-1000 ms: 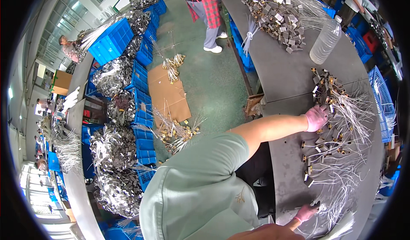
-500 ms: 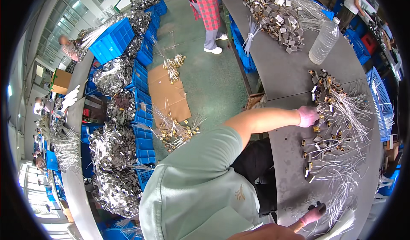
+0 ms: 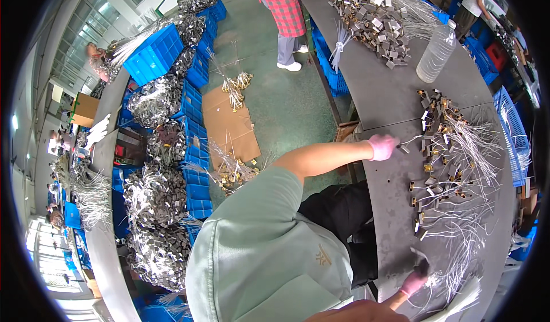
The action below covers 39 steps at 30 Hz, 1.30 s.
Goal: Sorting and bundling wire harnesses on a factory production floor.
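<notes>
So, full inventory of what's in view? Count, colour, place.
Table: one, dark grey, right
Wired parts: many, grey and gold with white wires, strewn on table
Metal-part heap: one, grey, table's upper end
Bottle: one, clear, beside heap
Wire bundle: one, white, table's lower right
Crates: many, blue, mostly along left
Cardboard sheet: one, brown, floor
Plaid apron: one, red, on a person, top
Other people: several, colours mixed, picture's edges
Left hand: one, pink, table's near edge
Right hand: one, pink, table's lower part; blurred dark item there
</notes>
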{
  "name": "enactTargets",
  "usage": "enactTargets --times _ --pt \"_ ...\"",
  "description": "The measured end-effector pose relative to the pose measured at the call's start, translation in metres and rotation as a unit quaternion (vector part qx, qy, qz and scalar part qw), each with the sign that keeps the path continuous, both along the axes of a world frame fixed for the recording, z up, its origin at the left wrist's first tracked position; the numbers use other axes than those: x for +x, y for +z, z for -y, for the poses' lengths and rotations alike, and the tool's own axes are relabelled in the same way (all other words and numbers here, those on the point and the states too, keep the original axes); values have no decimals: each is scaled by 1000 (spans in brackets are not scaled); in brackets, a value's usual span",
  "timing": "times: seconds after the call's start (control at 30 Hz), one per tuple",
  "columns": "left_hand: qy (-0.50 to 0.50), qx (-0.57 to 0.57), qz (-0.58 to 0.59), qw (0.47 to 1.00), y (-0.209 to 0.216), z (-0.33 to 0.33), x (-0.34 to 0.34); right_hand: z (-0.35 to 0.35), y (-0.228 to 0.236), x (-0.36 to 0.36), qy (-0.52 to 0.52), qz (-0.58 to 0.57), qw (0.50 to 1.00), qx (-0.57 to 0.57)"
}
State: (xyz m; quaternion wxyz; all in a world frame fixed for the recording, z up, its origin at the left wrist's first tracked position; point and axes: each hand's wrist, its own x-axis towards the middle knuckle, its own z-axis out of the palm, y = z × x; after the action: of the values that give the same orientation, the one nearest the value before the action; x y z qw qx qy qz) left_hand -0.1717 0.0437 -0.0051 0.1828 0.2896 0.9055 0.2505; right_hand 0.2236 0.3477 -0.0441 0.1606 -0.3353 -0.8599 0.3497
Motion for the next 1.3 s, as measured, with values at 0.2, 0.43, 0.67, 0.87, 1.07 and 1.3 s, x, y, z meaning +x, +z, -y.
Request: enactTargets --times 0.2,0.43,0.67,0.87,1.07,1.3 --pt "-13 30 -9 999 -16 63 11 22 10 -20 -102 -99 983 -115" --pt "70 56 98 991 -27 191 52 75 42 -64 -83 -190 950 -232" --pt "207 140 297 921 -24 257 160 126 44 -126 47 -188 898 -394" --pt "87 145 333 928 -15 225 173 148 39 -179 106 -126 890 -426" --pt "93 100 230 964 -16 239 177 161 29 -213 204 -195 959 -39" --pt "43 70 258 963 -16 210 168 128 53 -209 -20 -301 817 -491"
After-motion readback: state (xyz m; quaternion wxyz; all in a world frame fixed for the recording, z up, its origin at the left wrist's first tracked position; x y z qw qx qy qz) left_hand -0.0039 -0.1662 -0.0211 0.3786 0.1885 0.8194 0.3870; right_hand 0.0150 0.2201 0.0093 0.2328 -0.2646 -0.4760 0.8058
